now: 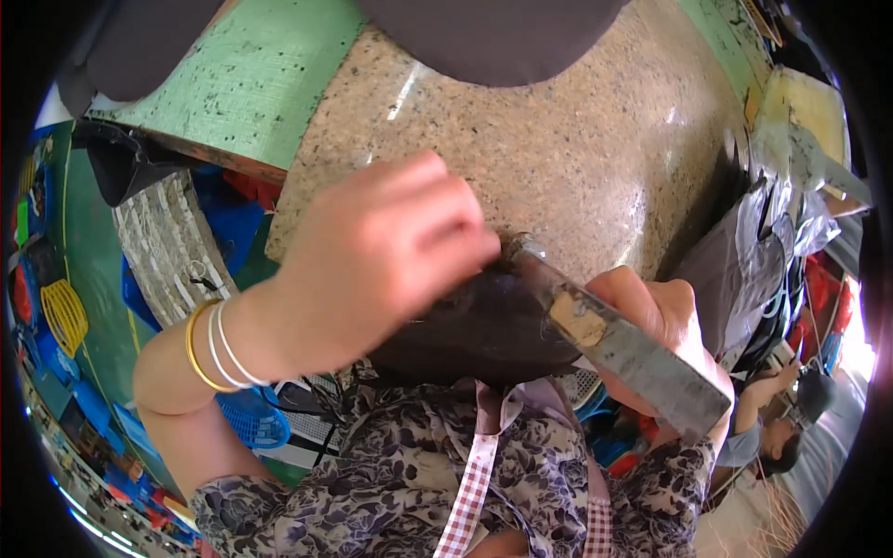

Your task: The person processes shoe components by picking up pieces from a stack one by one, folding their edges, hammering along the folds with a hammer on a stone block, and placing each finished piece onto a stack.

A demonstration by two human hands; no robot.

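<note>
My left hand (377, 256) is raised over the front edge of the stone slab, its fingers curled in and smeared by motion. Whatever it may pinch is hidden. My right hand (656, 325) grips a flat grey metal bar (642, 367) with a tan patch on its face. The narrow far end of the bar reaches toward the left fingertips. Below both hands, a dark, smooth, leather-like sheet (474, 325) hangs at the slab's near edge, in front of my body. The left hand partly covers it.
The speckled stone slab (521, 158) carries a large dark rounded piece (493, 37) at its far side. A green board (256, 79) adjoins it on the left. Clear plastic wrapping (735, 270) lies at right, with another person (777, 432) beyond. A yellow basket (63, 318) stands far left.
</note>
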